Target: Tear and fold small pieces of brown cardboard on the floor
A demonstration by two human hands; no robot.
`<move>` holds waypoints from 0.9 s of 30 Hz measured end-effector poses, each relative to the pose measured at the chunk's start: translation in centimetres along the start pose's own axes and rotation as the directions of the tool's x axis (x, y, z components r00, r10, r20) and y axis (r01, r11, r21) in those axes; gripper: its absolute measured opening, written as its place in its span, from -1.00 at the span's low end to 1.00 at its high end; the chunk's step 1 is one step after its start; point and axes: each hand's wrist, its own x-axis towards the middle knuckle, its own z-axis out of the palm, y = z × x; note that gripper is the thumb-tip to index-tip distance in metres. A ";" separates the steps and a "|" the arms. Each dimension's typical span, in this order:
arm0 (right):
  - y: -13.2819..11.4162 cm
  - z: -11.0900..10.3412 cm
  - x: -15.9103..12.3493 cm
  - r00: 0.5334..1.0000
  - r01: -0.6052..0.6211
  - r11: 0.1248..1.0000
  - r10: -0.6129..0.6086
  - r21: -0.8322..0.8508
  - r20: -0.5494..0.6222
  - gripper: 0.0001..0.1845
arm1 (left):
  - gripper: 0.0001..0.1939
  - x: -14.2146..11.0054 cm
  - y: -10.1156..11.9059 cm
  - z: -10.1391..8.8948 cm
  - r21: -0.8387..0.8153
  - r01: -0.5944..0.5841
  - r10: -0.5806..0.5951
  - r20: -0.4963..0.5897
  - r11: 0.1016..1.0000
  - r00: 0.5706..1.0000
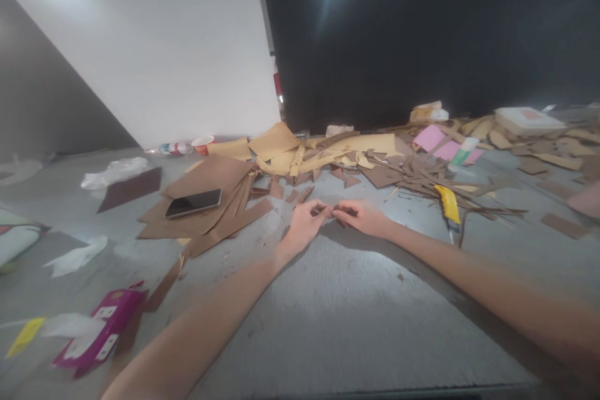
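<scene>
Both hands meet over the middle of the grey table, fingertips almost touching. My left hand (305,224) is closed in a pinch of thumb and fingers. My right hand (360,216) pinches from the other side, its fingers curled. Whatever is between the fingertips is too small and too much covered to name. Just beyond the hands lie small brown cardboard scraps (344,176). A yellow utility knife (449,206) rests to the right of my right hand, among thin brown strips.
Left of the hands, a phone (194,202) lies on brown cardboard sheets (210,175). Nearer me is a purple tissue pack (112,319). Yellow and brown offcuts (281,150) spread along the back, below a white board (178,56) and a dark panel (422,31). A paper cup (202,146) stands back left.
</scene>
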 end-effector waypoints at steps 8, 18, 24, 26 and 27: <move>0.4 0.3 0.1 1.000 0.024 0.999 -0.024 0.021 -0.020 -0.55 | -0.60 0.1 0.2 0.1 0.032 -0.024 0.023 0.009 0.999 1.000; -0.1 0.1 0.1 0.999 0.004 1.000 -0.004 -0.012 -0.036 -0.49 | -0.63 -0.1 0.8 0.0 0.095 -0.035 0.032 0.025 0.995 0.999; 0.2 0.2 0.2 0.999 0.042 0.998 -0.043 -0.046 -0.025 -0.47 | -0.60 -0.1 0.8 0.0 0.123 -0.034 0.031 0.029 0.992 0.999; 0.3 0.2 0.1 0.999 0.038 0.999 -0.039 -0.038 -0.013 -0.47 | -0.61 -0.1 0.8 0.0 0.124 -0.021 0.017 0.030 0.992 0.999; 0.3 0.2 0.1 0.999 0.037 0.999 -0.038 -0.034 -0.011 -0.47 | -0.62 0.0 0.7 0.0 0.122 -0.014 0.010 0.031 0.992 0.999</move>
